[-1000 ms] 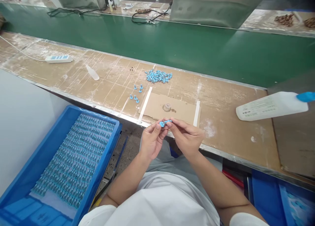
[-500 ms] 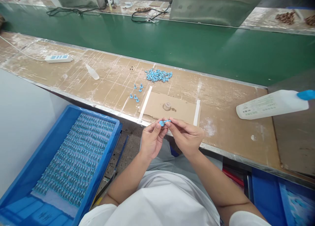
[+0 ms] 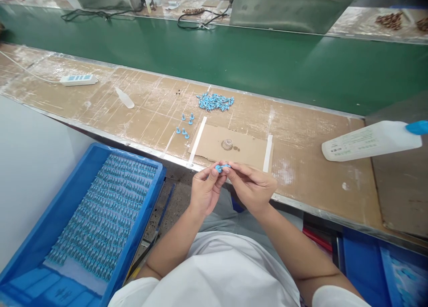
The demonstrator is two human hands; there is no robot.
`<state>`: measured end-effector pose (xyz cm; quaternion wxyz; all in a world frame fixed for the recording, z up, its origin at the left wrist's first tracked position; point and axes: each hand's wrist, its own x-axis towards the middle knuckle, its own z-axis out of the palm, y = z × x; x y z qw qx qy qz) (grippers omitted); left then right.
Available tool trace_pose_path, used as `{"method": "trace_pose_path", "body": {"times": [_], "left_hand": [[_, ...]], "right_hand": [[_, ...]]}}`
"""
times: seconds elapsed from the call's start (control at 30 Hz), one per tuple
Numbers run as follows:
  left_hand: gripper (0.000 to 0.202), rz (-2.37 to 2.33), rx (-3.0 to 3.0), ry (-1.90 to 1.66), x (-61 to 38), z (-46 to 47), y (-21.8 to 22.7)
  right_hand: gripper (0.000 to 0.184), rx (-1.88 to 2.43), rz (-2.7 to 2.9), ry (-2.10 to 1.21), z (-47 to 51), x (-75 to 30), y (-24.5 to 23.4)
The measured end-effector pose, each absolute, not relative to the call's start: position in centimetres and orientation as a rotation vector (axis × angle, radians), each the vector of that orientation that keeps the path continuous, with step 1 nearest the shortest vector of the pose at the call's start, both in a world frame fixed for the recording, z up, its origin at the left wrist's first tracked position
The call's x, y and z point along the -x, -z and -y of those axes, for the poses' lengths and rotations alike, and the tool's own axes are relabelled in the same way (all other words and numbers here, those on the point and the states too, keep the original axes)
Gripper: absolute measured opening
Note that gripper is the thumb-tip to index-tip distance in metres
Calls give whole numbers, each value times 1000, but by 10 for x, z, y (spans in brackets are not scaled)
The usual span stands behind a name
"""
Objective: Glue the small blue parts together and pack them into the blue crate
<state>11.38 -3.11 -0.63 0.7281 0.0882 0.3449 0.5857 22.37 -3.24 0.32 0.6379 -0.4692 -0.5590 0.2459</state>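
Just over the bench's front edge, my left hand pinches a small blue disc-shaped piece. My right hand is closed on a slim blue piece that meets the disc, and the fingertips of both hands nearly touch. Whether the two pieces are joined is too small to tell. Beyond the hands, a small round clear cup stands on a taped cardboard sheet. Several finished-looking blue pieces stand upright left of the sheet. Behind it lies a heap of small blue parts.
A blue crate with rows of blue pieces is at lower left. A white bottle with a blue cap lies at the right. A small squeeze bottle and a power strip lie at left. A green belt runs behind.
Both hands stay in nearly the same place. The right fingertips and the slim blue piece have shifted slightly left, toward the disc.
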Motion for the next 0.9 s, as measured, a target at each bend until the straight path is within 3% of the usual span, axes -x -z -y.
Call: {"method": "trace_pose_path", "body": {"times": [0.23, 0.57, 0.9], "left_hand": [[28, -766, -211, -1294, -111, 31, 5], [34, -802, -234, -1274, -109, 34, 0], [30, -756, -207, -1260, -113, 39, -5]], "right_hand": [[25, 1114, 1292, -526, 32, -223, -5], [26, 1137, 1372, -479, 32, -224, -11], [44, 1034, 1336, -588, 30, -229, -3]]}}
